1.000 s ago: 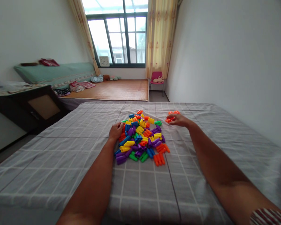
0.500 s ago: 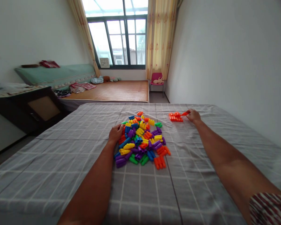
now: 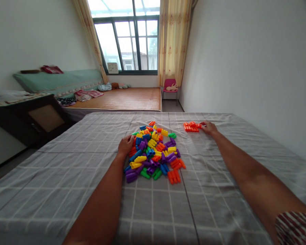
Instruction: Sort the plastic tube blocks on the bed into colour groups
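Note:
A heap of plastic tube-shaped building blocks (image 3: 151, 153) in orange, yellow, blue, purple and green lies mid-table. My left hand (image 3: 126, 145) rests at the heap's left edge, its fingers curled together against red-orange pieces; whether it grips one is hidden. Farther off to the right, my right hand (image 3: 209, 128) pinches an orange building block (image 3: 199, 126) between thumb and fingers. That block is at the right end of a small group of orange blocks (image 3: 190, 127), low over the cloth. I cannot tell whether it touches them.
A grey checked cloth (image 3: 153, 211) covers the table, with some wrinkles on the right. Beyond it stand a low bed with a brown mat (image 3: 132, 98) and a pink chair (image 3: 170, 85). A dark cabinet (image 3: 42, 119) is on the left, and a white wall (image 3: 250, 61) on the right.
My right hand has lowered the orange block and shifted slightly left, so it now lies flatter beside the orange group. My left hand stays in place at the heap.

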Available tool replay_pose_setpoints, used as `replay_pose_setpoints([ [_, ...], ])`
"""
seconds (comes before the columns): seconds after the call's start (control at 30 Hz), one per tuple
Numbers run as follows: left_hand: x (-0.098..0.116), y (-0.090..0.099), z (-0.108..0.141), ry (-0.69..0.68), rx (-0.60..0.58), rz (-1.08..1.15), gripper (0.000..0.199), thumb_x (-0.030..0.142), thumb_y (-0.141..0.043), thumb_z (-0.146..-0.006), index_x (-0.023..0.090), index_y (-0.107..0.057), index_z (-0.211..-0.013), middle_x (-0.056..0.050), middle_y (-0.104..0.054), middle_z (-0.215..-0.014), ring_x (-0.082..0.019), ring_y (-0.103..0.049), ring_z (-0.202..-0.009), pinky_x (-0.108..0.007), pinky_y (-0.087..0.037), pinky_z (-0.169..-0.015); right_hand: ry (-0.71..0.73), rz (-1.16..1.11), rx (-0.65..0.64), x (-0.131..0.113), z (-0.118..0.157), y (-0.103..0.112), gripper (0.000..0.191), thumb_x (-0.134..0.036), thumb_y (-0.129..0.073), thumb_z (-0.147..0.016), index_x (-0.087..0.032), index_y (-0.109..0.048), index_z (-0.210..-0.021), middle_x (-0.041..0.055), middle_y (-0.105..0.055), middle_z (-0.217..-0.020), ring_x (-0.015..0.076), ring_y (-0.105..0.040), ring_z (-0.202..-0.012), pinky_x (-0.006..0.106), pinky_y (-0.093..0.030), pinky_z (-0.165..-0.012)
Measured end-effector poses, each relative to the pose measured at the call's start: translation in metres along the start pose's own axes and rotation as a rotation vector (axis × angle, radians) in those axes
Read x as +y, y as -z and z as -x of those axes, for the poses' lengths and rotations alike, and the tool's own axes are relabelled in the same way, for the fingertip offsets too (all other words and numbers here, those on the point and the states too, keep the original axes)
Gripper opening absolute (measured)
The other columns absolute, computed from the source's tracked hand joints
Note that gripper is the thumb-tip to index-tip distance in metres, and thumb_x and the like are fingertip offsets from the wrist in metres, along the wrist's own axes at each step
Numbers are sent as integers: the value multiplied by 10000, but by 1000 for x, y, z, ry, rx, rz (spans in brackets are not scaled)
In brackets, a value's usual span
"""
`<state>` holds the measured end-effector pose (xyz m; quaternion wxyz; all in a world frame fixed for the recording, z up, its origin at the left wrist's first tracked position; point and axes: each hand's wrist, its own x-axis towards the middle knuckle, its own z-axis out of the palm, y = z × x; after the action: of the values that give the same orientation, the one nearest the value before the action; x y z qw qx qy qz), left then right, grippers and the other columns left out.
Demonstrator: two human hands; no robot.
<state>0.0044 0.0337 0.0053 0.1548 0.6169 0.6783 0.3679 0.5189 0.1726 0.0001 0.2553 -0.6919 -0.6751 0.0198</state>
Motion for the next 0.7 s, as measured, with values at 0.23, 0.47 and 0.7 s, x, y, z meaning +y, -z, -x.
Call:
replay_pose_setpoints([
  [0.23, 1, -1, 1, -7, 7, 4, 427, 400, -400, -884, 164, -738, -996, -39, -733, -892, -165, -623, -807, -232, -404, -674, 0, 18, 40, -20, -1, 5, 345, -132, -577, -710, -170, -708, -1027, 82, -734, -986, 216, -673, -889, 315, -511, -835],
  [0.47, 2, -1, 1, -3, 8, -8, 437, 422, -397, -895, 158, -739, -963, -50, -728, -879, -164, -613, -782, -239, -391, -659, 459, -206, -110, -142, 38, 6, 275, -189, -543, -837, -188, -688, -1071, 60, -715, -1051, 160, -665, -820, 288, -506, -825],
  [0.7, 3, -1, 3, 14, -3, 3, 421, 416, -404, -902, 167, -735, -978, -40, -727, -856, -163, -604, -789, -236, -375, -637, 642, -99, -351, -233, 85, -32, 241, -291, -705, -763, -236, -705, -997, 42, -721, -938, 200, -666, -821, 272, -488, -715],
])
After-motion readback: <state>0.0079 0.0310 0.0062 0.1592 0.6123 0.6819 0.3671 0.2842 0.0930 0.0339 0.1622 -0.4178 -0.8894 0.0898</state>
